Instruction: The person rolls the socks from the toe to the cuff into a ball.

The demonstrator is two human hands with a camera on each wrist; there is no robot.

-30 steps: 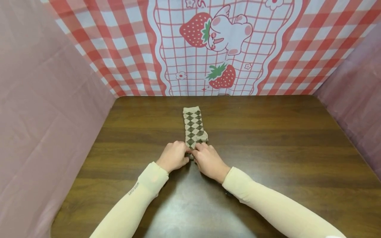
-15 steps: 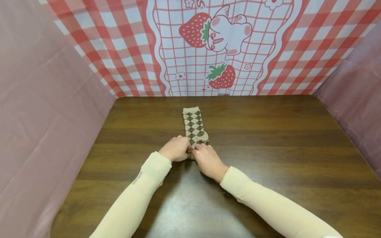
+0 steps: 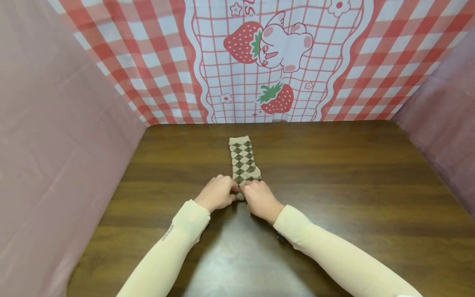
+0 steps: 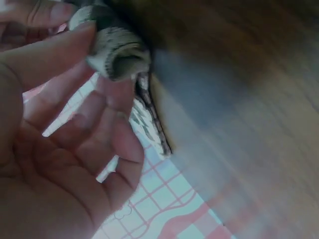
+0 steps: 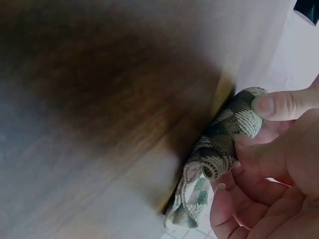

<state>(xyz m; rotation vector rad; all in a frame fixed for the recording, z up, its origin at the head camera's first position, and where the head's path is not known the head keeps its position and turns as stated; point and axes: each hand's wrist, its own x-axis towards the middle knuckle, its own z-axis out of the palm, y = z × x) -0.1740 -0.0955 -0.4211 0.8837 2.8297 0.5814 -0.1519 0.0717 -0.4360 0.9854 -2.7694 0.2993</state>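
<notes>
A beige sock (image 3: 242,156) with dark green diamonds lies flat in the head view, its cuff toward the back wall. Its near end is rolled into a small tube, seen close up as the sock roll (image 5: 224,134) in the right wrist view. My left hand (image 3: 218,193) pinches the left side of this roll between thumb and fingers. On the other side my right hand (image 3: 261,199) grips it too, thumb on top and fingers beneath. In the left wrist view the spiral end of the roll (image 4: 124,57) sticks out past the left thumb.
The brown wooden table (image 3: 345,185) extends around the sock on all sides. Behind it hangs a red-and-white checked cloth (image 3: 163,74) with strawberries. Pink cloth walls stand at the left (image 3: 67,136) and right (image 3: 441,123).
The left hand shifted slightly forward along the sock, then came back toward the person. The right hand stayed nearly in place on the roll. The head view tilted up a little.
</notes>
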